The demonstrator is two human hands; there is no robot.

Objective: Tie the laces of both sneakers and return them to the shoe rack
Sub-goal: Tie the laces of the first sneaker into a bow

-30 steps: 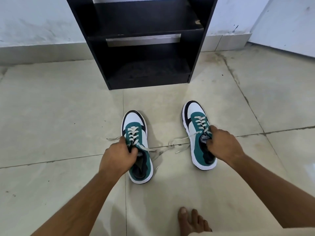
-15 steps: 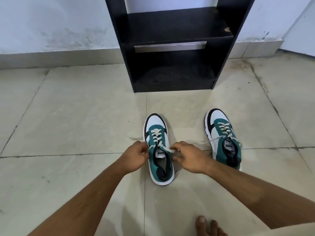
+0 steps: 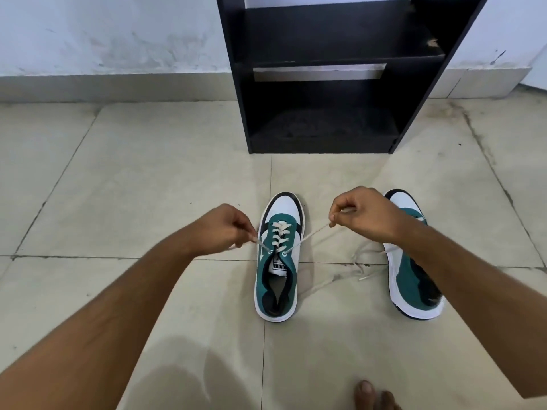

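Two green, white and black sneakers stand on the tiled floor, toes pointing toward the black shoe rack that sits against the white wall; both of the rack's visible shelves are bare. The left sneaker is near the middle of the view, upright on its sole, and its two cream lace ends are drawn out sideways from the top eyelets. The left hand is closed, pinching the left lace end between thumb and fingertips just beside the shoe's left edge. The right hand is likewise closed, pinching the right lace end, which runs taut and slanting up from the eyelet to the fingers (this hand is held higher and farther from the shoe than the other). The right sneaker stands apart to the right, partly hidden behind the right forearm, with its untied laces trailing loose on the floor between the two shoes. Toes of a bare foot show at the bottom edge
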